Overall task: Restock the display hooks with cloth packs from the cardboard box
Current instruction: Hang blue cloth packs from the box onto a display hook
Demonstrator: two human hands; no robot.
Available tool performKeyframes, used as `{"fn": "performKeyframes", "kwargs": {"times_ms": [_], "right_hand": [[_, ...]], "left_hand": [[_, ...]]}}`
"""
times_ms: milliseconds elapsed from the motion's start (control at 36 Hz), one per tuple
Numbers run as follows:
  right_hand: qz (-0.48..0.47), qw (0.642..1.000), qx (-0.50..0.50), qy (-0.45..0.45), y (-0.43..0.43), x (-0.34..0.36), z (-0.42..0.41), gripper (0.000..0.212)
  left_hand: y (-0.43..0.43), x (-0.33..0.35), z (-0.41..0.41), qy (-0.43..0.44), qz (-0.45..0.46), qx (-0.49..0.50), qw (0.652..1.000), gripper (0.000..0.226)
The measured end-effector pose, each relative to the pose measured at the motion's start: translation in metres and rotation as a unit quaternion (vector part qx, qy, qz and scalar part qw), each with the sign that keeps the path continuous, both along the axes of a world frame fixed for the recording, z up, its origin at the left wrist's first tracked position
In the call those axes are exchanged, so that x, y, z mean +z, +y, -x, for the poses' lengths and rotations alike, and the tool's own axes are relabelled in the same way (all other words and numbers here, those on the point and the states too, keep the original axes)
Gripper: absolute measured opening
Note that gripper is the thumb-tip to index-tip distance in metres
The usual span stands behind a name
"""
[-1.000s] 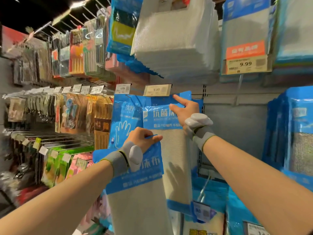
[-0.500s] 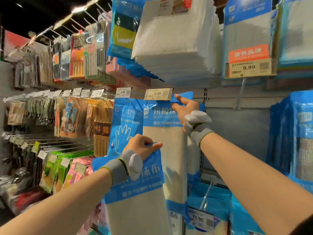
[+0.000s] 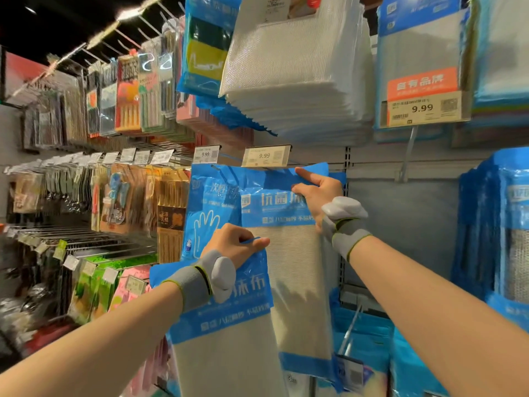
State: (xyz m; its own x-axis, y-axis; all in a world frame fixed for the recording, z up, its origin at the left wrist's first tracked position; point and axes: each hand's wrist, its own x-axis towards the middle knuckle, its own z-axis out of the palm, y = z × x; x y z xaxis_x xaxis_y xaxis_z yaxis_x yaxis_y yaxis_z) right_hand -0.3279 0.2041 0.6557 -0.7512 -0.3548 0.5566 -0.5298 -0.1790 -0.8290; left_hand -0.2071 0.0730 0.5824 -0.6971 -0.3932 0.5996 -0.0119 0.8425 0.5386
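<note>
The hanging cloth pack (image 3: 286, 253) is lying flat against the grey display wall (image 3: 400, 224), with its blue header sitting directly below a 9.99 price tag (image 3: 264, 156). A glove pack (image 3: 211, 207) is hanging just beside it on the left, partly overlapped by it. A thick stack of white cloths (image 3: 294, 81) is hanging above.

The right hand (image 3: 315, 193) is pinching the upper right corner of the hanging pack's header, with the index finger stretching along the top edge and the thumb pressing on the front.

The left hand (image 3: 237, 245) is gripping a second cloth pack (image 3: 229, 325) by its top edge, fingers curling over it. This pack is hanging lower, in front of the first pack's lower left part. Both forearms are reaching upward, each wearing a grey wristband (image 3: 191, 282).
</note>
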Motion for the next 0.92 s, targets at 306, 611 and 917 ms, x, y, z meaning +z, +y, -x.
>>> {"fn": "performKeyframes", "kwargs": {"times_ms": [306, 611, 917], "right_hand": [[0.001, 1.000, 0.015, 0.023, -0.009, 0.029, -0.009, 0.048], [-0.036, 0.999, 0.011, -0.021, -0.011, 0.039, -0.003, 0.044], [-0.063, 0.998, -0.031, 0.000, -0.015, 0.048, -0.008, 0.019]], "left_hand": [[-0.001, 0.009, -0.004, 0.005, -0.021, -0.001, 1.000, 0.048], [0.002, 0.013, -0.009, -0.007, -0.034, -0.004, 0.999, 0.039], [0.000, 0.017, -0.016, -0.019, -0.038, 0.006, 0.999, 0.041]]}}
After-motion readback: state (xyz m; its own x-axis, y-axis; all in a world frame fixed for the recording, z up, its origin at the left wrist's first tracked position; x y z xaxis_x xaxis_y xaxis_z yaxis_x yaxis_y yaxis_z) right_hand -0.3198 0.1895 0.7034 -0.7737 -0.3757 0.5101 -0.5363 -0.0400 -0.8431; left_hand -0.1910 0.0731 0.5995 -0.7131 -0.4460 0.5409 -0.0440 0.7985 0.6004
